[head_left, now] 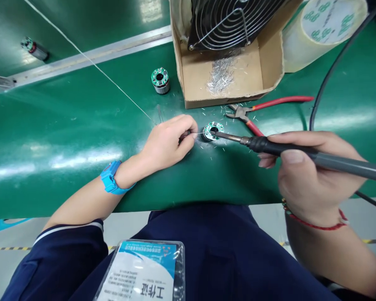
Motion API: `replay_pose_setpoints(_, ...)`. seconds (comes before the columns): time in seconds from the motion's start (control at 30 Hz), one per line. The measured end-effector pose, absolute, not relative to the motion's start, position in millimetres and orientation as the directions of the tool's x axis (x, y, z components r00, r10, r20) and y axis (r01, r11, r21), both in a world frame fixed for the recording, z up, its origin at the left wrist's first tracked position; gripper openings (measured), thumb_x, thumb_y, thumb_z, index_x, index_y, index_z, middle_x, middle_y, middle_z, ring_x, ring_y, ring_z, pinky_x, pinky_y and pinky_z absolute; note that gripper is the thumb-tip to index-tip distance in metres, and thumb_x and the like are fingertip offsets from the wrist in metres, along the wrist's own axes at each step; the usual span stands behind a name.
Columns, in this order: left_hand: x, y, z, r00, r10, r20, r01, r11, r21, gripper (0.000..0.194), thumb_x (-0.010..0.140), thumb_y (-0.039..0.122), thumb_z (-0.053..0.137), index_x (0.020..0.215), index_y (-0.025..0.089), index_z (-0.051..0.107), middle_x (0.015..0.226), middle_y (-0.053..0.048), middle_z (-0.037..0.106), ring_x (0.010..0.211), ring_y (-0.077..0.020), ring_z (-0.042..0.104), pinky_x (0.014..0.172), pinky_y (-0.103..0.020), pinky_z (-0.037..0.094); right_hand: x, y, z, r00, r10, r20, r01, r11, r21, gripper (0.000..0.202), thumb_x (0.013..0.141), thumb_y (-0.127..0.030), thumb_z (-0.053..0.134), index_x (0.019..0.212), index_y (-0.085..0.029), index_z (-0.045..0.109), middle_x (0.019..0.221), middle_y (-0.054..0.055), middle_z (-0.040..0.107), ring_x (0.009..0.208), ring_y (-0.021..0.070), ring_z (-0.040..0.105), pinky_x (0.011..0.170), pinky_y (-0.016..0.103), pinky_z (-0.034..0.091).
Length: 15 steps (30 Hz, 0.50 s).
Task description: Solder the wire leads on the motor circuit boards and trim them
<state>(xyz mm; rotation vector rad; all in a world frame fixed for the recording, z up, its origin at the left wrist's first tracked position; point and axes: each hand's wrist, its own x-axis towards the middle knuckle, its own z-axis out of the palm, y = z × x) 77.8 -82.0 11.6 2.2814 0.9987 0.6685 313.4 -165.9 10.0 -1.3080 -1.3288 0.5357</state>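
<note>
Holding the soldering iron (266, 145) in a closed grasp, the right hand (319, 175) slants its tip to the round circuit board (219, 126) on the green bench (65, 125); the left hand (171, 140), back upward, pinches thin wire (95, 65) just beside it.

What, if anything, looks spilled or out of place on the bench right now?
Short, thin metal bits lie loose on the green bench, scattered around the round circuit-board part and the red-handled cutters. A pile of similar bits sits inside the cardboard box, so these look like strays.
</note>
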Motion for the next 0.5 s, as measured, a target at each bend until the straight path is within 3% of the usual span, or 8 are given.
replay_pose_setpoints(0.33,89,-83,6,0.632,0.744,0.217,0.479,-0.595,0.645,0.014,0.088,0.005,0.056,0.085,0.019,0.055,0.075,0.002,0.058,0.071,-0.0118,0.057,0.065,-0.027,0.045,315,-164,14,0.229,0.892,0.390,0.408,0.276,-0.870,0.017,0.086,-0.027,0.070,0.100,-0.023,0.078,0.069,-0.001,0.071,0.056,0.0109,0.065,0.043,0.024,0.047)
replay_pose_setpoints(0.43,90,-82,6,0.614,0.772,0.163,0.496,-0.538,0.681,0.013,0.091,0.011,0.057,0.100,0.020,0.057,0.081,0.001,0.060,0.076,-0.0141,0.061,0.069,-0.029,0.049,316,-163,14,0.230,0.895,0.383,0.407,0.269,-0.873,0.016,0.086,-0.027,0.070,0.100,-0.024,0.078,0.073,-0.001,0.072,0.059,0.0109,0.067,0.044,0.024,0.047)
replay_pose_setpoints(0.5,90,-80,4,0.633,0.762,0.133,0.494,-0.530,0.689,0.028,0.090,0.013,0.061,0.117,0.021,0.055,0.088,-0.001,0.062,0.083,-0.0159,0.063,0.070,-0.030,0.050,317,-162,16,0.224,0.901,0.371,0.414,0.256,-0.874,0.015,0.087,-0.028,0.070,0.100,-0.025,0.078,0.072,-0.002,0.072,0.059,0.0097,0.067,0.046,0.023,0.048)
